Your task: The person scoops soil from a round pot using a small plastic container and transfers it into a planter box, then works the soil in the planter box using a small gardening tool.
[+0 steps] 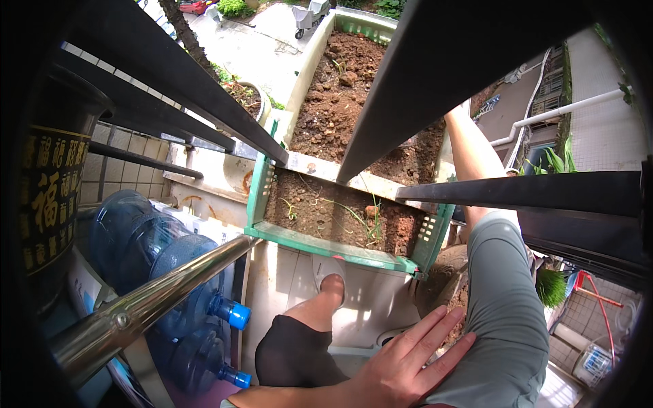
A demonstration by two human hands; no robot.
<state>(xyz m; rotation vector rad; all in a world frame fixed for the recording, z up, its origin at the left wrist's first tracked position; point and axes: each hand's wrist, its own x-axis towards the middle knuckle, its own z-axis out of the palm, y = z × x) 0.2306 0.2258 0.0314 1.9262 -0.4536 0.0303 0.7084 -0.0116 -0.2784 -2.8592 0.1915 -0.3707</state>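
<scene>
My left hand (410,359) lies with its fingers spread against the grey sleeve (505,285) of my right arm, palm down and holding nothing. The right forearm reaches up past a black railing bar (387,86), which covers its far end; my right hand is out of view. Before me is a long green plastic planter (326,248) of brown soil, running under the railing. In its near part (306,204) grow thin green shoots (376,227) and a small seedling (291,209). The far part holds lumpy, reddish soil (331,102) with a small sprout (339,65).
Large blue water bottles (178,285) lie at left under a metal rail (153,290), beside a black pot with gold characters (53,194). More black bars (520,191) cross at right. A round potted plant (250,99) stands beyond the railing. My foot (329,270) is below the planter.
</scene>
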